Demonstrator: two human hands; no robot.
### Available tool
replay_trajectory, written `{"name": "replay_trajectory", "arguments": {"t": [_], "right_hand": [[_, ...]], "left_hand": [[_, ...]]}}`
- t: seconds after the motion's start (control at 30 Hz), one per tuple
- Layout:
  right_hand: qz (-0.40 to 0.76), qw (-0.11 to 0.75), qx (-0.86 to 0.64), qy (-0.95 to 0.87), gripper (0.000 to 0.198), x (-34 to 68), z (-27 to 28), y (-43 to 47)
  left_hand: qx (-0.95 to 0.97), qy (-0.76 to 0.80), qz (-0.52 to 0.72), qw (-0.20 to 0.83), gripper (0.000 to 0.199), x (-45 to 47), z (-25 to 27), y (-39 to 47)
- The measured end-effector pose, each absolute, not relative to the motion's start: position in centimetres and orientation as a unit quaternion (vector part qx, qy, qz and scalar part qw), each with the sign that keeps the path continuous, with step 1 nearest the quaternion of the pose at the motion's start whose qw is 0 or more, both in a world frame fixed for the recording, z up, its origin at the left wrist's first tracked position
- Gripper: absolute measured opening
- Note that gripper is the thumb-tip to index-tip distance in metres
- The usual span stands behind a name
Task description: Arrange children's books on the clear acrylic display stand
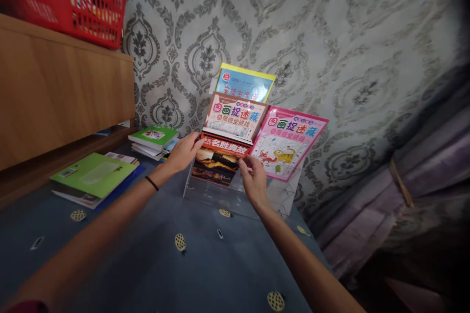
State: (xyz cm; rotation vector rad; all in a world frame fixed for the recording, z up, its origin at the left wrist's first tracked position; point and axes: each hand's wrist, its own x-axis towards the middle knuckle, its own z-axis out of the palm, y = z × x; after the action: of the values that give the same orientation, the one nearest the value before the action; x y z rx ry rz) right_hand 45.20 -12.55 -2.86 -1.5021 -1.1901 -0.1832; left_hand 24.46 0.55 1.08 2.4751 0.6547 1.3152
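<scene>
A book with a dark photo cover and a red title band leans in the front of a clear acrylic book stand. On its upper left edge rests my left hand, fingers closed on the side. My right hand pinches the same book's right edge. Behind it stands a brown-edged picture book, partly covered by the front book. A pink picture book leans to the right, and a blue book with a yellow border rises at the back.
Two book piles lie left of the stand, topped by a green book and a lime-green book. A wooden cabinet carries a red basket. Patterned wall stands behind; a purple curtain hangs at right.
</scene>
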Motion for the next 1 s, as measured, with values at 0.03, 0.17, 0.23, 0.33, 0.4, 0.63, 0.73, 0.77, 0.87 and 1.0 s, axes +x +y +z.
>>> {"name": "replay_trajectory", "arguments": {"t": [0.03,0.17,0.23,0.33,0.4,0.63,0.73,0.77,0.87,1.0], "right_hand": [[-0.075,0.573,-0.642,-0.505,0.051,45.1,-2.9,-12.6],[-0.053,0.581,-0.644,-0.495,0.051,45.2,-3.3,-12.4],[-0.039,0.582,-0.645,-0.493,0.052,45.4,-3.3,-12.1],[-0.037,0.583,-0.645,-0.494,0.053,45.7,-3.3,-11.8],[-0.042,0.582,-0.645,-0.494,0.052,45.8,-3.2,-11.6],[-0.056,0.591,-0.637,-0.491,0.056,45.5,-3.7,-11.8],[-0.050,0.592,-0.639,-0.489,0.054,45.5,-4.0,-11.9],[-0.050,0.593,-0.640,-0.487,0.053,45.4,-4.0,-11.9],[-0.052,0.592,-0.642,-0.485,0.052,45.2,-3.9,-11.9],[-0.074,0.598,-0.641,-0.475,0.048,44.7,-3.3,-11.6]], "left_hand": [[0.853,0.223,0.452,0.133,0.021,24.4,1.0,0.5],[0.849,0.221,0.456,0.148,0.020,24.3,0.6,0.7],[0.844,0.226,0.461,0.156,0.020,24.4,0.5,0.9],[0.843,0.234,0.458,0.158,0.022,24.5,0.4,1.0],[0.842,0.236,0.458,0.161,0.022,24.6,0.4,1.0],[0.829,0.221,0.478,0.190,0.023,24.5,-0.4,1.0],[0.822,0.209,0.490,0.203,0.023,24.3,-1.2,1.1],[0.820,0.208,0.491,0.206,0.024,24.3,-1.4,1.1],[0.822,0.204,0.485,0.217,0.023,24.2,-2.0,1.3],[0.824,0.208,0.482,0.215,0.017,24.6,-2.0,1.9]]}}
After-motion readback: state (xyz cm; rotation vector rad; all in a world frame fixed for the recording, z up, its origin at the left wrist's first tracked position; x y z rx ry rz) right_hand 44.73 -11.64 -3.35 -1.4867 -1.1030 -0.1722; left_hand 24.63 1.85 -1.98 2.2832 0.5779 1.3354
